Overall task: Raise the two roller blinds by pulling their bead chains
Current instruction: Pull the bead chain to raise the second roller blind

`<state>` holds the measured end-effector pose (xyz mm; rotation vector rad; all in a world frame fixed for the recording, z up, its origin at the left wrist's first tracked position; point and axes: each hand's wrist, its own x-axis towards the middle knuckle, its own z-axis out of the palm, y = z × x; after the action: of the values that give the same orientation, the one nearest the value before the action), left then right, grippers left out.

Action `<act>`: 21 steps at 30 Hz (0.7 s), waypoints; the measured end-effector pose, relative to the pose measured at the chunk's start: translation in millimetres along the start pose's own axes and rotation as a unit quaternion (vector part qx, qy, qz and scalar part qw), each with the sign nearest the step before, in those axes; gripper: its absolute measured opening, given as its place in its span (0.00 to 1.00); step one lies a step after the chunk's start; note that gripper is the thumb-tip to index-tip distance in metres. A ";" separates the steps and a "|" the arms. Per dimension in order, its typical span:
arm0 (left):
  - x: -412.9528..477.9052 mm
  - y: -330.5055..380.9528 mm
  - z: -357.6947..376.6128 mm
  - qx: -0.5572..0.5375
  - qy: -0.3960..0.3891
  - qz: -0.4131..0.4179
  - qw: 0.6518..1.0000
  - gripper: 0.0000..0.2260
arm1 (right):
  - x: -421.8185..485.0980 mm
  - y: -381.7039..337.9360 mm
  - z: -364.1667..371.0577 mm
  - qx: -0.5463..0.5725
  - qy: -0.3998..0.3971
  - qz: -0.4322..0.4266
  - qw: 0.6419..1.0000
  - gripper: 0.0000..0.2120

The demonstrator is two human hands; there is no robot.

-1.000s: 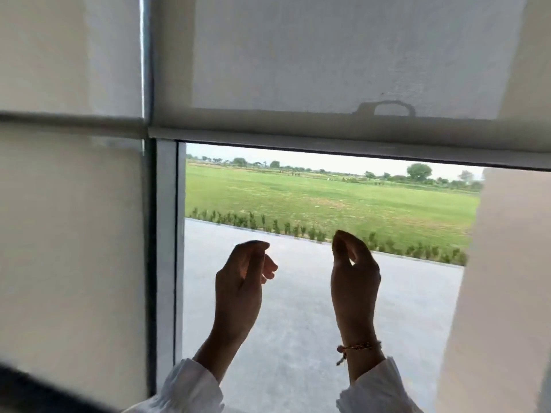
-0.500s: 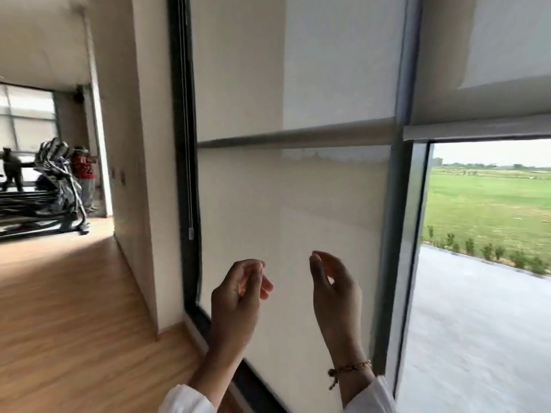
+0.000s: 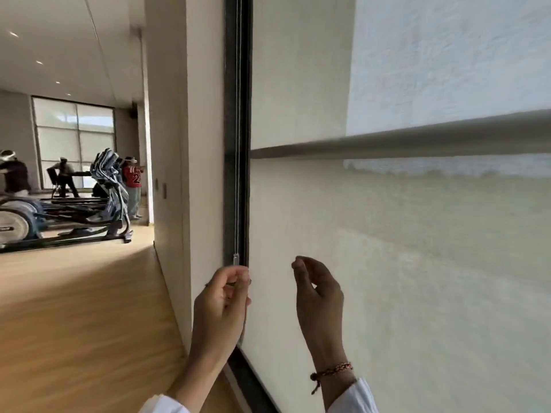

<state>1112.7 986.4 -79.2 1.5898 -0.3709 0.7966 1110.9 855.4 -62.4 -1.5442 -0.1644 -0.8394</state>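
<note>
A cream roller blind [image 3: 387,263] hangs lowered over the window and fills the right half of the view. A grey horizontal bar [image 3: 387,141] crosses it. The thin bead chain [image 3: 237,144] runs down the dark window frame [image 3: 232,84] and ends in a small connector [image 3: 235,259]. My left hand [image 3: 222,305] is raised just under that connector. Its curled fingertips touch the chain's lower end, but a grip is not clear. My right hand [image 3: 320,296] is held up in front of the blind with its fingers loosely curled, and it holds nothing. The second blind is out of view.
A cream wall pier [image 3: 185,174] stands left of the frame. Wooden floor [image 3: 74,323] stretches left toward exercise machines [image 3: 110,189]. Several people stand near a far window [image 3: 74,129].
The view has swung left from the half-raised blind over the open field to the lowered blind. Both hands have moved left, and my left hand has come up to the chain's end.
</note>
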 end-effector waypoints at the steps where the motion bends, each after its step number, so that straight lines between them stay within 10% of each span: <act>1: 23.8 -20.3 -4.0 0.002 0.002 -0.003 1.000 0.09 | 14.0 15.1 22.9 0.001 -0.005 -0.005 1.000 0.05; 21: 430.0 -421.0 11.3 -0.051 -0.059 -0.155 0.985 0.08 | 311.4 294.1 390.0 -0.054 0.046 0.035 0.997 0.13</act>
<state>1693.4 1143.5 -99.4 1.5537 -0.2363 0.4393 1658.8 1041.9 -86.3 -1.6002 0.0026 -0.8737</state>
